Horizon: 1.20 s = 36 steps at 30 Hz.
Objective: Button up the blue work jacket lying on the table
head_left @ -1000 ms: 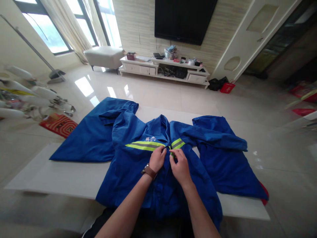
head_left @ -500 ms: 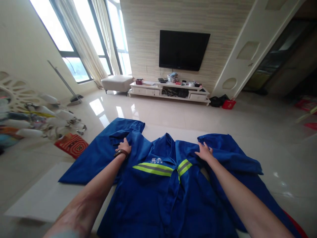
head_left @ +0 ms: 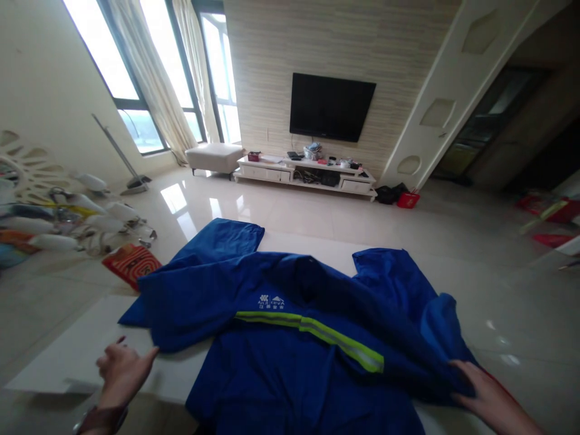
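A blue work jacket [head_left: 272, 278] with a yellow-green and grey reflective stripe and white print lies across a white table [head_left: 77, 350]. Its upper part is folded down over itself, so the collar and front opening seen before are hidden. One sleeve stretches left, the other right. My left hand [head_left: 124, 368], wearing a wrist strap, is just below the left sleeve end; thumb and fingers are apart, and the thumb tip is at the cloth's edge. At the far right, my right hand [head_left: 489, 396] grips the right sleeve. More blue cloth [head_left: 385, 272] lies beneath and beyond the jacket.
A red patterned bag [head_left: 131, 266] stands left of the table, near a cluster of white objects [head_left: 58, 241]. A low white TV cabinet [head_left: 267, 172] and an upholstered bench [head_left: 215, 158] stand along the far wall. A broom [head_left: 115, 148] leans at the left.
The jacket's upper part has come down toward me, covering its collar and front. My left hand has moved down and left, away from the shoulder; my right hand has moved down and right.
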Each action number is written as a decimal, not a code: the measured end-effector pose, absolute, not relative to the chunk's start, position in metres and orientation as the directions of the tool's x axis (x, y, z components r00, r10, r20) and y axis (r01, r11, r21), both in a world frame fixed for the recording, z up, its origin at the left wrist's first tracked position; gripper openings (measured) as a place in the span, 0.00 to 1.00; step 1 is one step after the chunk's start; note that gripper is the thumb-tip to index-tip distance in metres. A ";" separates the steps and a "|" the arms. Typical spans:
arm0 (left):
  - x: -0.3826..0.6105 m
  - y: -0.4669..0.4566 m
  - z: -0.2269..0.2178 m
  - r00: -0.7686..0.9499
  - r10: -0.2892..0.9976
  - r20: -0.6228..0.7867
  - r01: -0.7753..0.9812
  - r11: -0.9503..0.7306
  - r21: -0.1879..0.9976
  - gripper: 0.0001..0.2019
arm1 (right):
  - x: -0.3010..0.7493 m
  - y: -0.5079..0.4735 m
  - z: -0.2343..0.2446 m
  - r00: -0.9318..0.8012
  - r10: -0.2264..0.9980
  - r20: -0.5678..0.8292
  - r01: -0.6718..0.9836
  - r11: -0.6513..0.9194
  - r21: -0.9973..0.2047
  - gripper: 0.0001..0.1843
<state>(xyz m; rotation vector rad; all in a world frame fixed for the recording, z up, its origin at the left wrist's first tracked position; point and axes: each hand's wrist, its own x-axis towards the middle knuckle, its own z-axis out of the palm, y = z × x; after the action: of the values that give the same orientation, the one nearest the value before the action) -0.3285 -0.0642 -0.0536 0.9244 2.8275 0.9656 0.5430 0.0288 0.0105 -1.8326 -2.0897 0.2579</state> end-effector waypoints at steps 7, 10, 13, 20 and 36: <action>-0.270 0.045 -0.017 -0.321 0.908 0.269 0.922 0.235 0.307 0.43 | 0.389 0.061 -0.003 -0.202 0.979 0.004 0.913 0.190 -0.362 0.46; -0.263 0.102 -0.013 -0.290 0.955 0.068 0.931 0.265 0.250 0.38 | 0.338 0.096 -0.010 -0.227 0.971 -0.073 0.910 0.185 -0.370 0.28; -0.271 0.129 -0.029 -0.331 0.934 -0.137 0.908 0.354 0.224 0.34 | 0.324 0.114 -0.008 -0.191 0.981 -0.018 0.885 0.164 -0.436 0.26; -0.299 0.111 -0.040 -0.266 0.959 -0.099 0.885 0.284 0.368 0.18 | 0.361 0.104 0.034 -0.254 0.944 0.211 0.763 0.330 -0.556 0.23; -0.214 0.239 0.211 -0.470 0.850 0.239 0.785 0.279 0.553 0.31 | 0.223 0.283 0.260 -0.110 0.919 0.378 0.984 0.155 -0.092 0.28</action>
<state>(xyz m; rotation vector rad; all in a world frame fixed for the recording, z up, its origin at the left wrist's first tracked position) -0.2136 0.2388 0.2114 1.5590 2.4279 0.9528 0.2227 0.2835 0.2603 -1.8219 -2.0932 -0.2584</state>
